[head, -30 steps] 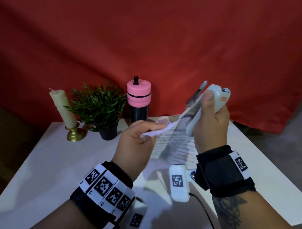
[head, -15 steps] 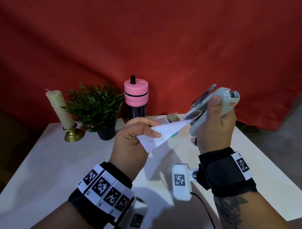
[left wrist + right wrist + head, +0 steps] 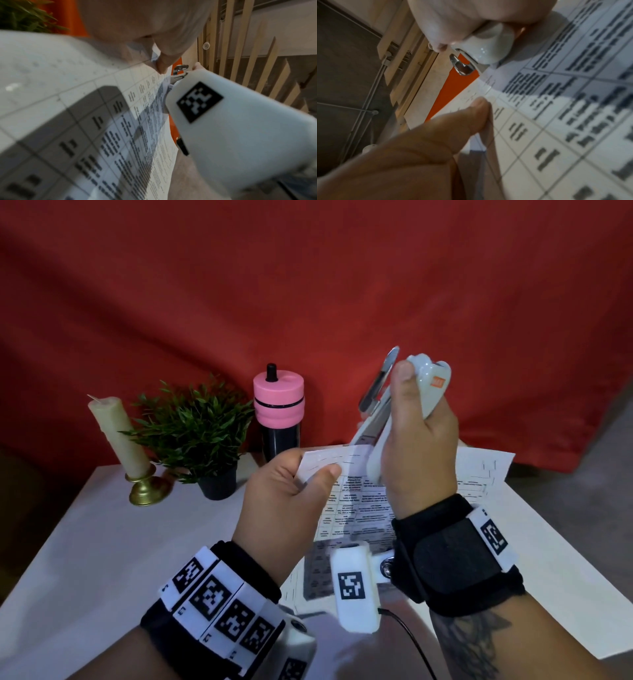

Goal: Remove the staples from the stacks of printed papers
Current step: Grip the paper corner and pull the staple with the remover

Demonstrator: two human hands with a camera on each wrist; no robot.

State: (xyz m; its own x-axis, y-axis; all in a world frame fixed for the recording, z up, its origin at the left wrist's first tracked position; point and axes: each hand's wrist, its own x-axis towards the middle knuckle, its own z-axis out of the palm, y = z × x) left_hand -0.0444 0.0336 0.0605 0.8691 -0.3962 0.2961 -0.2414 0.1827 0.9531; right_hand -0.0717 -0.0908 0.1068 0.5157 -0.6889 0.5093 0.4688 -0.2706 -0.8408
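My left hand (image 3: 318, 474) pinches the top edge of a stack of printed papers (image 3: 356, 508) with tables on them, held up above the white table (image 3: 102, 542). My right hand (image 3: 411, 412) grips a light grey stapler-type tool (image 3: 428, 381), tilted upright, with its lower end at the papers' top edge beside my left thumb. Its metal arm (image 3: 376, 385) stands away from the body. The left wrist view shows the papers (image 3: 68, 108) up close, the right wrist view the tool (image 3: 484, 50) meeting the papers (image 3: 556, 108) near my left thumb (image 3: 474, 112). No staple is visible.
At the table's back left stand a candle on a brass holder (image 3: 116, 436), a potted plant (image 3: 195, 433) and a black bottle with a pink lid (image 3: 278, 409). Another printed sheet (image 3: 486, 470) lies at the right. A red cloth hangs behind.
The tool has tilted more upright and come down onto the papers' top edge. The papers, earlier held as a corner pointing at the tool, now hang flat and spread below my hands.
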